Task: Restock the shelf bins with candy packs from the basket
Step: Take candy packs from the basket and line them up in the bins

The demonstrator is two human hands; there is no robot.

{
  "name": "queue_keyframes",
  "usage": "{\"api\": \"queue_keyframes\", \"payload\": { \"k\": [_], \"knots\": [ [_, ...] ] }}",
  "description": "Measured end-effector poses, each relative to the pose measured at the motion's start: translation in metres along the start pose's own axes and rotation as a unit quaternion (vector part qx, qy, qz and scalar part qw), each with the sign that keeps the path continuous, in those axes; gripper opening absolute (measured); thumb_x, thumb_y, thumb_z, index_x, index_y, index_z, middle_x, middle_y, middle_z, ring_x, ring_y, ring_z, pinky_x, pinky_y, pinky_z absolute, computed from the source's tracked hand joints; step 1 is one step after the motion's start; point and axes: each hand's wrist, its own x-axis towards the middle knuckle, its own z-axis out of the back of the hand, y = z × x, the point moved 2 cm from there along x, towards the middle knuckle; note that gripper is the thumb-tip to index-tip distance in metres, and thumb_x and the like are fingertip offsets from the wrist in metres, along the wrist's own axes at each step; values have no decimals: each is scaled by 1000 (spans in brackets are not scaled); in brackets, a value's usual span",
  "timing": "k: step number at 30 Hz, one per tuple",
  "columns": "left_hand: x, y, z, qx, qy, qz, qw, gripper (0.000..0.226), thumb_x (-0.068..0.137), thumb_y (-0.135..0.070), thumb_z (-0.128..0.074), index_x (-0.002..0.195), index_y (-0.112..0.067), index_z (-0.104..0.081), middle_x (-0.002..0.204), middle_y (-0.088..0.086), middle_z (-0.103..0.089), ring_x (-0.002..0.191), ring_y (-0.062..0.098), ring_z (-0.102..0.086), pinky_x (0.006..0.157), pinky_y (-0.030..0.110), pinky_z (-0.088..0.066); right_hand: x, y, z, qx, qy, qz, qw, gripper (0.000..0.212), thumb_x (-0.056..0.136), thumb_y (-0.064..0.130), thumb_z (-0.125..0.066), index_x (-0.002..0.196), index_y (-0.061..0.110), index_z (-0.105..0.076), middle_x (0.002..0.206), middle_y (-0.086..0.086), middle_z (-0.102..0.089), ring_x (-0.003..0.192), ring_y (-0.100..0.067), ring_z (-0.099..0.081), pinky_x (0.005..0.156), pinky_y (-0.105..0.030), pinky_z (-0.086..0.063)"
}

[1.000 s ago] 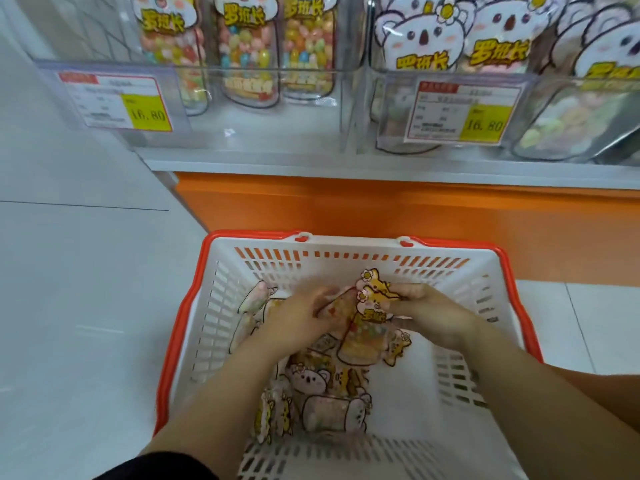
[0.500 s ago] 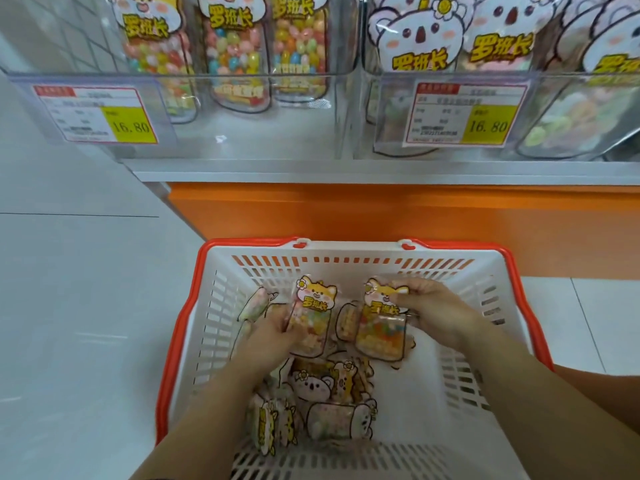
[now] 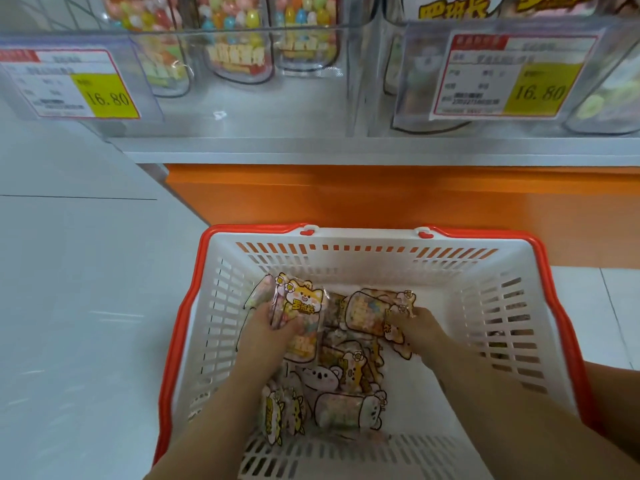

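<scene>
Where legible, tags (image 3: 69, 85) (image 3: 512, 77) on shelf bins (image 3: 277, 102): "16.80".

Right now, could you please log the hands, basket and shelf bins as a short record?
Left hand: grips upright cat-print candy pack
Right hand: pinches sideways candy pack by its end
Basket: white, red rim; koala-print pack and others loose inside
Shelf bins: clear, holding candy packs
Price tags: both read 16.80

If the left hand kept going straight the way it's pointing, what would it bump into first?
Probably the basket, at its slotted far wall, since the left hand, gripping a candy pack, points forward, away from the person. Depth is hard to judge.
</scene>
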Motion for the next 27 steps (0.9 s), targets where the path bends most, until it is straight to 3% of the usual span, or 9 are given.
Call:
{"api": "queue_keyframes", "payload": {
  "k": [4, 7, 10, 12, 16, 19, 22, 24, 27],
  "knots": [
    [1, 1, -5, 28, -8, -10, 1000, 24, 89, -27, -74, 84, -38, -53, 84, -12, -65, 80, 5, -61, 70, 27, -50, 16, -14, -11, -16, -55, 3, 998, 20, 83, 13, -76, 82, -2, -64, 67, -15, -60, 59, -29, -57, 62, -44, -53],
    [2, 1, -7, 35, -8, 3, 999, 22, 88, -26, -71, 84, -35, -52, 92, 2, -68, 89, 24, -65, 79, 39, -54, 9, -10, -15, -38, -13, -7, 999, 39, 87, 14, -72, 61, 8, -44, 60, -12, -46, 56, -25, -46, 61, -39, -46],
    [2, 0, -8, 12, -1, -6, 1000, 29, 90, -22, -69, 94, -44, -50, 94, -10, -65, 97, 22, -65, 82, 34, -49, -7, 2, -2, -34, 5, 28, 999, 24, 91, 9, -66, 71, 6, -53, 66, -14, -52, 57, -26, -53, 55, -41, -53],
    [-1, -5, -5, 6, 7, -10, 1000, 40, 91, -24, -68, 123, -44, -54, 96, -21, -64, 99, 17, -65, 90, 38, -52, -30, 16, 14, 2, 15, 91, 996, 11, 93, 5, -62, 84, 5, -69, 85, -16, -68, 73, -26, -67, 69, -42, -62],
    [-13, -27, 1, 10, 39, -44, 998, 25, 93, -17, -68, 101, -38, -58, 96, -12, -72, 89, 9, -67, 85, 33, -55, -84, 53, 51, -32, 38, 210, 976, 13, 96, 9, -61, 93, 17, -71, 90, -4, -69, 71, -7, -70, 60, -26, -58],
    [-30, -50, 8, 7, 71, -70, 995, 28, 91, -19, -71, 112, -30, -57, 101, -8, -72, 93, 11, -68, 89, 35, -53, -123, 85, 79, -74, 41, 274, 958, 32, 93, 27, -68, 118, 7, -70, 102, -8, -72, 90, -17, -69, 75, -29, -53],
    [-51, -76, 18, -16, 92, -100, 991, 31, 88, -27, -76, 114, -26, -60, 109, -5, -73, 100, 15, -68, 96, 39, -51, -170, 111, 96, -95, 55, 330, 938, 40, 88, 37, -72, 97, -1, -68, 88, -18, -66, 81, -28, -63, 74, -32, -45],
    [-68, -96, 22, -40, 119, -123, 985, 34, 88, -30, -76, 119, -28, -62, 114, -6, -73, 102, 11, -68, 93, 35, -52, -199, 123, 100, -103, 56, 358, 926, 30, 86, 39, -75, 84, 10, -70, 80, -11, -68, 71, -18, -62, 68, -30, -46],
    [-93, -122, 31, -85, 165, -142, 972, 44, 85, -48, -74, 125, -35, -61, 121, -4, -72, 113, 21, -68, 102, 54, -49, -232, 137, 98, -45, 60, 394, 916, 17, 85, 37, -76, 88, 21, -70, 85, 2, -62, 76, -15, -57, 68, -30, -45]
  ]
}}
